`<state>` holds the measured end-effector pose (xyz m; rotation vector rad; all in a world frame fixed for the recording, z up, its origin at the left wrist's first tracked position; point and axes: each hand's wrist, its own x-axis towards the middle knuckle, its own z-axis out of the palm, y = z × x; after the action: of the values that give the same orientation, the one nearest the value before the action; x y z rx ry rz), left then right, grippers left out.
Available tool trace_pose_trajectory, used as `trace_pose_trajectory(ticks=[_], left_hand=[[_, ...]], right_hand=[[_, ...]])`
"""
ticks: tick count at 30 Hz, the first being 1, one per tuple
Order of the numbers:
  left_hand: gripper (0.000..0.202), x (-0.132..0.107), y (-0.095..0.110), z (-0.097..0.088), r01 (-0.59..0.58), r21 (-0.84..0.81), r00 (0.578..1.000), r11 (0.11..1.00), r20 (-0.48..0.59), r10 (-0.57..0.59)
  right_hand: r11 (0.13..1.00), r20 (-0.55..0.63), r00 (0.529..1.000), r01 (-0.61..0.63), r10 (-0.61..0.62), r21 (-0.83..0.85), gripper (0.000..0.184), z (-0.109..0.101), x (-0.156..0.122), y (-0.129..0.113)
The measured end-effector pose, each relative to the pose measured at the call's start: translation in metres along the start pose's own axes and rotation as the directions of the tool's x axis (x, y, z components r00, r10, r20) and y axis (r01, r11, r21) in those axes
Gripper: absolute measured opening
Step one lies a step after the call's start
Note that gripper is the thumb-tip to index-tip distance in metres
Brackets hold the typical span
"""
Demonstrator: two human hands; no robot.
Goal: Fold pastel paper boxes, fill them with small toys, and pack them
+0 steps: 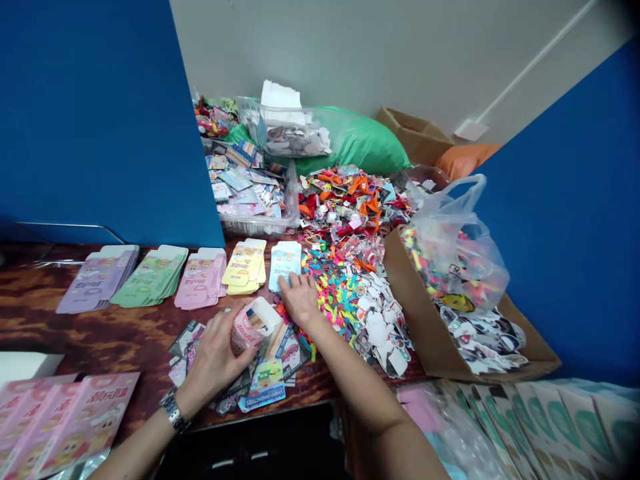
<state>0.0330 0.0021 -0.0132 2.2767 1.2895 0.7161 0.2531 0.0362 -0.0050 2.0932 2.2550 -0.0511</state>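
My left hand, with a metal watch on the wrist, is closed around a small pink carton. Its white-lined top faces up, open, and some printed pieces show inside. My right hand reaches forward with its fingers apart, the tips at the lower edge of a light blue flat carton stack. Just right of those fingers spreads a heap of small bright-coloured pieces. Beneath the pink carton lie several printed cards and packets, partly hidden by my left hand.
Flattened carton stacks in purple, green, pink and yellow line the table. White stickers lie right, beside a cardboard box holding a plastic bag. Behind stands a clear bin of packets.
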Motion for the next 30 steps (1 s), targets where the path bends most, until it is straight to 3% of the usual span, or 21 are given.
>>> trace_pose_trajectory(ticks=[4,9,13,17,23,25,28,29,30], left_hand=[[0.073,0.003,0.003,-0.004,0.001,-0.023,1.000,1.000,0.020,0.000],[0.073,0.004,0.007,-0.007,0.009,-0.030,0.999,0.999,0.033,-0.008],[0.073,0.004,0.009,-0.006,-0.005,-0.024,1.000,1.000,0.025,0.006],[0.072,0.005,0.009,-0.006,-0.007,-0.037,1.000,0.999,0.010,0.008],[0.068,0.007,0.010,-0.003,0.064,-0.100,0.998,0.993,0.009,-0.063],[0.067,0.007,0.012,-0.003,0.098,-0.114,0.995,0.989,0.011,-0.098],[0.067,0.006,0.017,-0.004,0.126,-0.136,0.992,0.983,0.014,-0.125],[0.066,0.006,0.018,-0.004,0.135,-0.147,0.991,0.980,0.011,-0.135],[0.066,0.005,0.019,-0.005,0.148,-0.159,0.989,0.976,0.008,-0.148]], right_hand=[[0.998,-0.006,1.000,0.030,-0.029,0.049,0.040,-0.014,0.001,0.017],[0.967,-0.023,0.972,-0.231,0.234,0.106,0.038,-0.032,0.027,0.083],[0.942,-0.019,0.948,-0.314,0.319,0.120,0.032,-0.031,0.051,0.122],[0.921,-0.057,0.942,-0.308,0.330,0.240,0.023,-0.034,0.058,0.137],[0.827,-0.156,0.929,-0.213,0.337,0.521,0.036,-0.070,0.041,0.135],[0.690,-0.148,0.934,-0.127,0.325,0.713,0.035,-0.082,0.030,0.121],[0.242,-0.094,0.958,0.027,0.271,0.970,0.029,-0.092,0.011,0.087],[0.113,-0.071,0.967,0.045,0.243,0.993,0.029,-0.094,0.005,0.074],[0.041,-0.052,0.975,0.045,0.216,0.998,0.029,-0.094,-0.001,0.061]])
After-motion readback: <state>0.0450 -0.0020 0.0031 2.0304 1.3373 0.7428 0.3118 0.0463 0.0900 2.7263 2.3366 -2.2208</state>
